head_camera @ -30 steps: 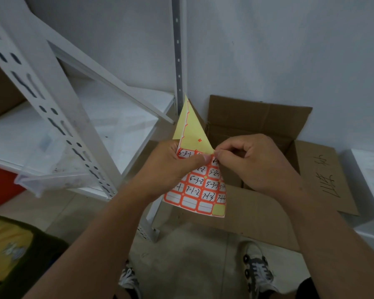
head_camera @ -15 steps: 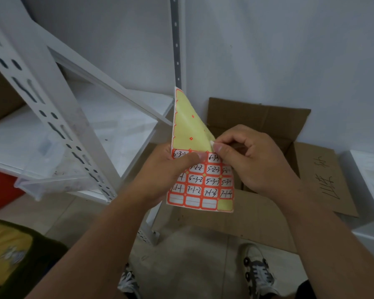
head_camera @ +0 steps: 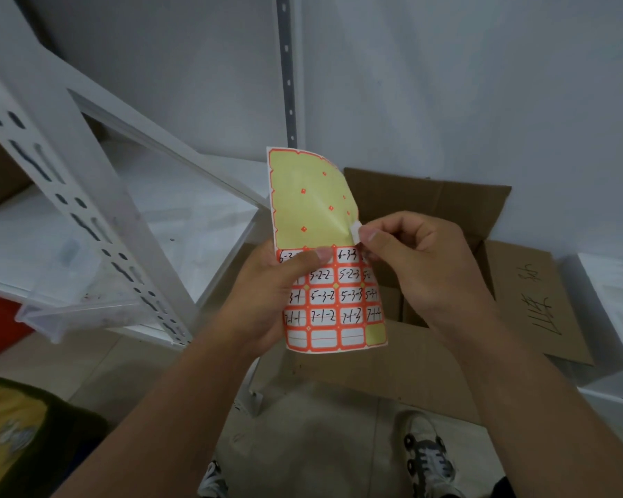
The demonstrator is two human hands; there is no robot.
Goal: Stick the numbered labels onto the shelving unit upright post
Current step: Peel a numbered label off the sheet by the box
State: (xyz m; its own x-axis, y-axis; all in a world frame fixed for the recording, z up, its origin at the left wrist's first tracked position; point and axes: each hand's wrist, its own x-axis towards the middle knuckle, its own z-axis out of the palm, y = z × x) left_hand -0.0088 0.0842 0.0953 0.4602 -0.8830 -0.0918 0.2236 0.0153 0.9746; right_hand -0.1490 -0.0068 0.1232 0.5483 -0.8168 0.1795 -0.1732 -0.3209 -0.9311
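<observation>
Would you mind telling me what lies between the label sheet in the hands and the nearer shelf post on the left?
In the head view, nothing stands between the label sheet and the slotted post; only the white shelf board shows behind that gap.

Premises: a storeroom or stock area. Evidence: a white slotted-angle metal shelving unit [head_camera: 87,224] stands against a plain grey-white wall [head_camera: 446,84], with a perforated upright post [head_camera: 287,66] at its far corner and white shelf boards. An open, flattened cardboard box [head_camera: 428,210] with handwritten markings on one flap lies on the bare concrete floor [head_camera: 321,443]. A clear plastic bin [head_camera: 69,310] sits at the shelf edge. White foam packing pieces [head_camera: 612,300] rest at the right. A sheet of hand-numbered location labels [head_camera: 335,289], coded in the style 5-2-2 and 7-1-2, indicates shelf-position marking for stock.
</observation>
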